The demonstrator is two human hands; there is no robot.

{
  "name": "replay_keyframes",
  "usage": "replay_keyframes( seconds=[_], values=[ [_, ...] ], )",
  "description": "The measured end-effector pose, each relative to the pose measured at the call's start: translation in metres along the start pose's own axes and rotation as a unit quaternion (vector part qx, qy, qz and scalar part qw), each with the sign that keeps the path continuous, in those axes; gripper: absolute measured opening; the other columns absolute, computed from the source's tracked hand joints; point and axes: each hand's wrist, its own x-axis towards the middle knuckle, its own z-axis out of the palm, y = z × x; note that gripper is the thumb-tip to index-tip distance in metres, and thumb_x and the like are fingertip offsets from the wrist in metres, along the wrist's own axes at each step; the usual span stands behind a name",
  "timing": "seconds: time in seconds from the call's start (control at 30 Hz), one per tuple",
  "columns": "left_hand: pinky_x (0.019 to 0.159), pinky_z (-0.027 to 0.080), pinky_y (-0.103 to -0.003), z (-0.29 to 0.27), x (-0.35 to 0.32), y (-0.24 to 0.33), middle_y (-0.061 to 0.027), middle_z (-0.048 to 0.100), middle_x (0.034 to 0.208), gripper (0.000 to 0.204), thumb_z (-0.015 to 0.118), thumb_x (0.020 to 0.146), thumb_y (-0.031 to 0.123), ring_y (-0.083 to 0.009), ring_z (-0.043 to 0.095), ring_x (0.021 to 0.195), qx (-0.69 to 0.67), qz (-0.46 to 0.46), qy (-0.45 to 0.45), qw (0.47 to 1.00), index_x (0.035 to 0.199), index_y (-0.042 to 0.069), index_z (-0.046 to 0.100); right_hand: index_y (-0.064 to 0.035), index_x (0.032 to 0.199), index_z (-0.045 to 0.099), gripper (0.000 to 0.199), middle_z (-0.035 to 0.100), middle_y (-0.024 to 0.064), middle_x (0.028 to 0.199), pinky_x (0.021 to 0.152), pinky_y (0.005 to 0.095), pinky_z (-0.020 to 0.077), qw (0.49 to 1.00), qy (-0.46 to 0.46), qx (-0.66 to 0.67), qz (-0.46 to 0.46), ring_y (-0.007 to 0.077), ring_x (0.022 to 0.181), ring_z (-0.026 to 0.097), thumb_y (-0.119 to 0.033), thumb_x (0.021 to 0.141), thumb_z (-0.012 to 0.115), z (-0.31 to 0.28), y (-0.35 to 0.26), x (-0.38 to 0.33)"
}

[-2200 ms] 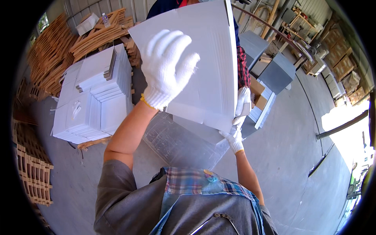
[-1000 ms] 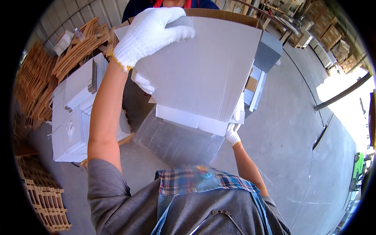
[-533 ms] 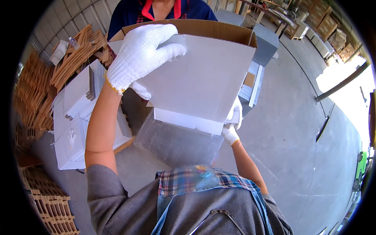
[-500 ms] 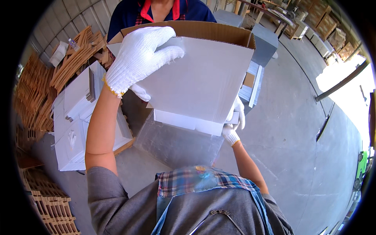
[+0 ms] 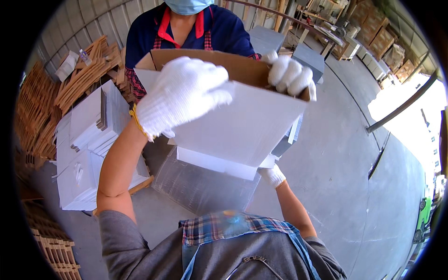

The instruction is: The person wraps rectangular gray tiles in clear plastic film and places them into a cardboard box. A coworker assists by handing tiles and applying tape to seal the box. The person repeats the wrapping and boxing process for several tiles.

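A cardboard box, white outside and brown inside, stands with its open top facing up. My left hand, in a white knitted glove with a yellow cuff, grips the upper rim at the left, fingers over the edge and thumb outside. Below the front panel, a white bottom flap sticks out toward me. My right hand, also gloved, is at the lower right corner beside a small flap; its fingers are hidden. A co-worker's gloved hand holds the upper right rim.
A co-worker in a dark blue shirt stands opposite, behind the box. Beneath the box lies a grey translucent surface. Stacked white cardboard sits at the left, near wooden pieces and pallets. Grey blocks stand at the back.
The box's upper rim appears lower in view. The co-worker's hand has moved from the lower right side up to the right rim. My left hand stays at the rim; my right hand stays low.
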Motion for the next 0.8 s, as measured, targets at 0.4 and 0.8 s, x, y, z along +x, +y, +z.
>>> replay_keyframes(
  seconds=[0.4,0.8],
  values=[
    [0.064,0.052,-0.04,0.085,-0.057,0.022,-0.0071,0.061,0.07,0.024,0.073,0.084,0.031,-0.0253,0.064,0.072,-0.052,-0.061,-0.097,0.992,0.077,0.011,0.061,-0.0088,0.14,0.056,0.05,0.06,0.0041,0.135,0.098,0.0345,0.0486,0.946,0.074,0.28,0.145,0.0215,0.123,0.057,-0.038,0.1,0.056,0.052,0.039,0.001],
    [0.074,0.048,-0.039,0.15,-0.137,0.061,-0.0047,0.063,0.076,0.023,0.074,0.082,0.035,-0.0238,0.063,0.081,-0.019,-0.105,-0.141,0.984,0.081,0.013,0.064,-0.0068,0.122,0.061,0.033,0.062,-0.0001,0.104,0.079,0.0304,0.0485,0.845,0.212,0.473,0.132,0.0113,0.091,0.057,-0.032,0.102,0.054,0.044,-0.025,0.002]
  ],
)
